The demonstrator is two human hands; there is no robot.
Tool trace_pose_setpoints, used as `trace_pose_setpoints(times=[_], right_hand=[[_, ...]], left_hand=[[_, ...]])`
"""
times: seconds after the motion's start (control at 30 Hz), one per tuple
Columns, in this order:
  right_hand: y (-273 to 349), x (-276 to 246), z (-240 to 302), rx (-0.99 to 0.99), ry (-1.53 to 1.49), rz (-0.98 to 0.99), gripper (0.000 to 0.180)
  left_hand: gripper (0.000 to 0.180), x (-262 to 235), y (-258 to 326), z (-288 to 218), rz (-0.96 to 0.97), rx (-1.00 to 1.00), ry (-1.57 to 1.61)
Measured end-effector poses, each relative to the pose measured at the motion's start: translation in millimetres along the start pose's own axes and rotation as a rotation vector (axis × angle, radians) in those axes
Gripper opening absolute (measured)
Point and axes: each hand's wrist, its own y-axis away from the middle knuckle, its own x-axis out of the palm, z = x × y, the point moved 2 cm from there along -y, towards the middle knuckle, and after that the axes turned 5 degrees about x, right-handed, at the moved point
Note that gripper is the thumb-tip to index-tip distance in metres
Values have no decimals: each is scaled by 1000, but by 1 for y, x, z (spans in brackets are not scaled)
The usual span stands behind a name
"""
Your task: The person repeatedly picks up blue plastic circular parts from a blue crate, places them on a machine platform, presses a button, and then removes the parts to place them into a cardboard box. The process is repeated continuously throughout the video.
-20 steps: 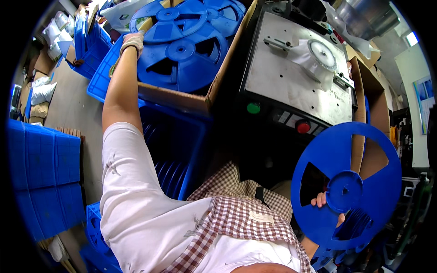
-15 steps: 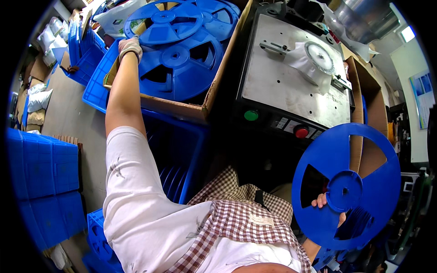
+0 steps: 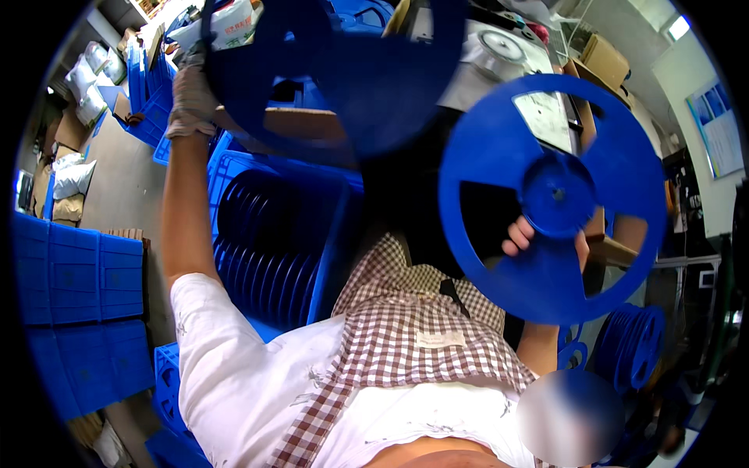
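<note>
Two blue reels held up, one in each hand, above a crate of blue discs

The right-hand reel (image 3: 557,204), largest in view and seen whole, tilts toward the viewer, three windows around its hub. The left-hand reel (image 3: 382,86) is cut off by the upper edge, dark and slightly blurred; it partly hides a cardboard box (image 3: 304,123) and further reels. The checked apron (image 3: 421,359) fills the lower middle. At left, stacked blue crates (image 3: 74,273) run into the dark rim of the lens. A blue crate (image 3: 331,257) between them contains a row of upright discs (image 3: 269,285), the rearmost lost in shadow. A machine (image 3: 476,86) with a metal top is mostly concealed behind both reels. A round blurred patch (image 3: 571,417) obscures the lower right; what lies beneath cannot be made out. On the wall, a blue-and-white poster (image 3: 718,129) bears print too small to read. The gloved left hand (image 3: 191,101) grasps the left rim of its reel, the fingertips indistinct in shadow. A white bag (image 3: 234,23) carries red and green printing. The right hand (image 3: 519,235) grips its reel near the hub, fingers through a window, the palm hidden behind. Smallest is the apron's cream label (image 3: 441,340), its lettering illegible.
</note>
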Motion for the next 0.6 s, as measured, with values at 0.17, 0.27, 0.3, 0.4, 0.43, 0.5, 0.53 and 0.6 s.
trace_pose_setpoints(times=[0.17,0.27,0.3,0.4,0.43,0.5,0.53,0.6], right_hand=[[-17,-1,-34,257,49,95,68],[-17,6,-51,426,88,52,68],[-11,11,-50,412,79,55,68],[-18,3,-40,340,72,93,68],[-19,2,-33,296,89,106,68],[-10,0,-14,158,156,136,69],[-11,1,-8,90,222,151,69],[-5,8,-2,-78,418,162,69]], left_hand=[[27,140,90,-59,302,-240,693],[28,201,134,-111,436,-67,688],[29,215,150,-133,400,-18,402],[31,232,197,-181,146,561,57],[28,224,214,-209,42,675,-64],[41,211,252,-237,242,536,76],[54,202,273,-251,457,288,153],[78,207,303,-258,743,-164,386]])
